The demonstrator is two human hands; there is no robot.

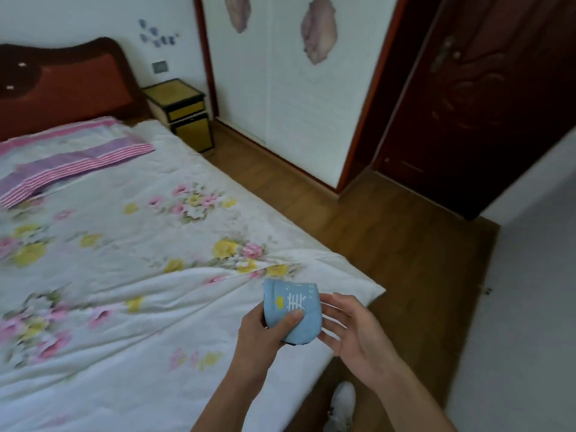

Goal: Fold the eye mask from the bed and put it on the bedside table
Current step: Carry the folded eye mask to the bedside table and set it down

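A light blue eye mask (296, 307) with white and yellow print is folded in half and held above the bed's near corner. My left hand (265, 332) grips it, thumb pressed on its front face. Just to the right of the mask is my right hand (349, 328), fingers spread, fingertips close to its edge; I cannot tell whether they touch it. The bedside table (179, 110), yellow with dark trim, stands far off at the head of the bed, beside the red headboard. Its top is bare.
The bed (124, 244) with a white floral cover fills the left side; a pink and purple striped pillow (71, 166) lies near the headboard. A wooden floor strip (358, 219) runs between the bed and the white wardrobe (296, 104). A dark door (483, 104) stands open at the right.
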